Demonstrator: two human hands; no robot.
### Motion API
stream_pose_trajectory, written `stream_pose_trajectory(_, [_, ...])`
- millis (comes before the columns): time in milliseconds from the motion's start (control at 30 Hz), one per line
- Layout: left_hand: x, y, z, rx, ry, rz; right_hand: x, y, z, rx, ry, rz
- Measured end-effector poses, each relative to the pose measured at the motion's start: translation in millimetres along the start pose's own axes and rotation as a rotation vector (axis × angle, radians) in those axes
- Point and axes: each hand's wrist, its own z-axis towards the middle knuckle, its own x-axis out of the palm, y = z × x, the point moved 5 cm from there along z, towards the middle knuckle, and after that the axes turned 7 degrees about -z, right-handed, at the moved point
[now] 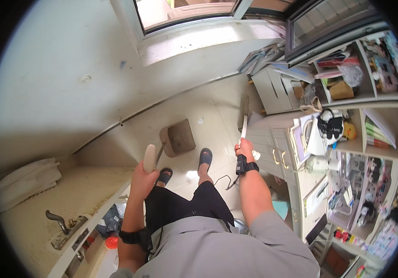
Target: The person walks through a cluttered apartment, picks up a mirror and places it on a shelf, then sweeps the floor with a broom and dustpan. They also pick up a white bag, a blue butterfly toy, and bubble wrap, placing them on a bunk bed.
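Note:
My left hand (142,181) is closed around the beige grip of a long-handled dustpan (187,133). The pan rests on the tiled floor ahead of my left foot, with a few small dark bits visible inside it. In my right hand (244,147) is the white handle of a broom (245,125). Its narrow brownish head reaches down beside the end of the drawer cabinet, and its lower tip is blurred. A black device is strapped to my right wrist, and a cable hangs near it.
The desk cabinet (265,139) with curved handles stands close by my right arm. Cluttered shelves (383,130) rise behind it, under an opened window sash (324,33). At left are a worn bed board (91,180) and a folded white cloth (28,180). A wall runs ahead.

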Motion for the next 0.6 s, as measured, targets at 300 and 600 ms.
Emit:
stream_pose_trajectory(300, [34.1, 17.9, 5.2, -0.08, -0.245, -0.227, 21.2, 16.8, 6.3, 0.043, 0.3, -0.365])
stream_pose_trajectory(600, [27.9, 31.1, 11.2, -0.115, -0.356, -0.332, -33.1, 11.8, 31.6, -0.409, 0.082, -0.518])
